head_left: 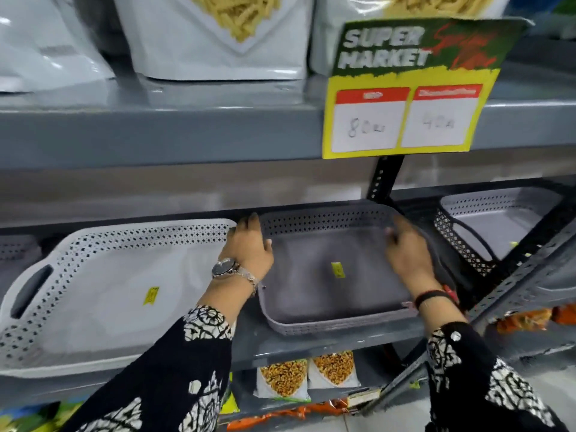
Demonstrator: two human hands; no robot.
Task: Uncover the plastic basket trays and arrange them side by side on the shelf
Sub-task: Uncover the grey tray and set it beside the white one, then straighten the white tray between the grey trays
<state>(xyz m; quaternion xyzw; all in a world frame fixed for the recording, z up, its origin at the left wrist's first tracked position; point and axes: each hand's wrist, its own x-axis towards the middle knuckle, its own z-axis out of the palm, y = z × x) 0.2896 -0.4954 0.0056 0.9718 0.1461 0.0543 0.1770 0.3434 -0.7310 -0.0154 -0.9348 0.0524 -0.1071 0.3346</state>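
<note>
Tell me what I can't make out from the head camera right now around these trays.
- Right hand fingers: blurred, over the grey tray's right wall; grip unclear.
- Left hand fingers: curl behind the tray's far left corner.
- Yellow stickers: print too small.
- White tray: front-left corner cut off by the frame's left edge.
- Far-right tray: partly behind the shelf upright.

Two trays (118,294) side by side

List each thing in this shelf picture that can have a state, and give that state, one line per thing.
White tray: uncovered, empty, flat on the shelf.
Grey tray: uncovered, empty, beside the white tray, held at both sides.
Left hand: gripping the grey tray's left rim.
Right hand: on the grey tray's right rim.
Price sign: hanging from the upper shelf.
</note>
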